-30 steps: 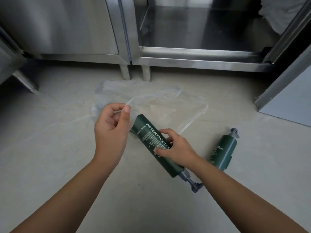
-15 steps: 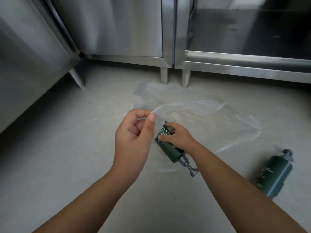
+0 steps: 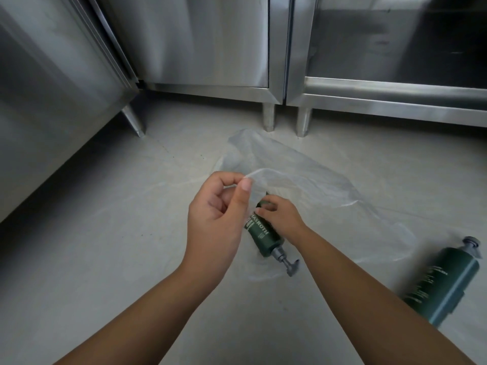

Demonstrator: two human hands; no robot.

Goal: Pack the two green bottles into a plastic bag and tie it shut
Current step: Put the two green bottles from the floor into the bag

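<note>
Our left hand (image 3: 216,219) pinching the bag (image 3: 303,180) rim, our right hand (image 3: 280,219) gripping a bottle (image 3: 263,237) lettered "ROTH", second bottle (image 3: 445,283) on open floor (image 3: 105,259).

"ASROTH" (partly hidden) on bottle (image 3: 264,237)

A: What is worn on the arms?

B: Nothing. Both forearms are bare right to the picture's edge at 6 o'clock, with no sleeve or cuff showing.

A: And the hands?

B: The left hand (image 3: 218,217) and the right hand (image 3: 283,219) are bare too. On the left thumb the nail is short and plain.
</note>
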